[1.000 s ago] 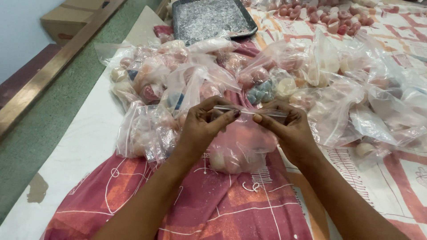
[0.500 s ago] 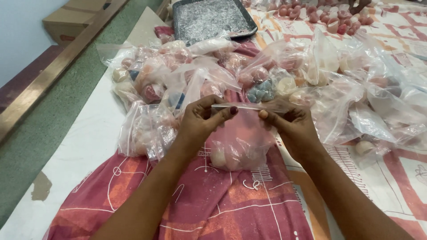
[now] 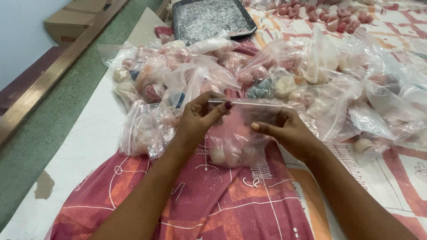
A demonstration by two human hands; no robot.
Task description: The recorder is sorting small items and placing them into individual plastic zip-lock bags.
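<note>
Pinching the top strip of a clear zip bag point(image 3: 238, 133), both hands up off the cloth. Left hand point(image 3: 200, 120) clamped on the strip's left end, thumb over fingertips, dark-painted nail showing. Right hand point(image 3: 289, 131) closed narrow on the strip's right half, thumb laid along the seal line. Bag hanging between them, its belly resting on the red patterned cloth point(image 3: 200, 200) and holding a few pale rounded pieces at the bottom.

Progress, judged from the look of it: pieces already inside, seal strip pulled taut and straight, looking pressed together at the left end; whether closed all the way across to the right, impossible to tell. So filling seemingly done for this bag, final run along the seal possibly left.

Just behind the held bag, a heap of filled bags point(image 3: 178, 84), pink, cream and a few blue-grey pieces packed in, many apparently sealed. Right of the held bag, more plastic bags point(image 3: 378, 98) lying crumpled, some near-flat, one loose pale ball point(image 3: 364, 145) beside them. Far behind the held bag, a dark tray point(image 3: 209, 18) of glittery grey flakes, and a scatter of loose pink balls point(image 3: 320, 13) on the printed sheet, not yet bagged. Well off to the left of the held bag, green floor and a cardboard box point(image 3: 75, 20).
</note>
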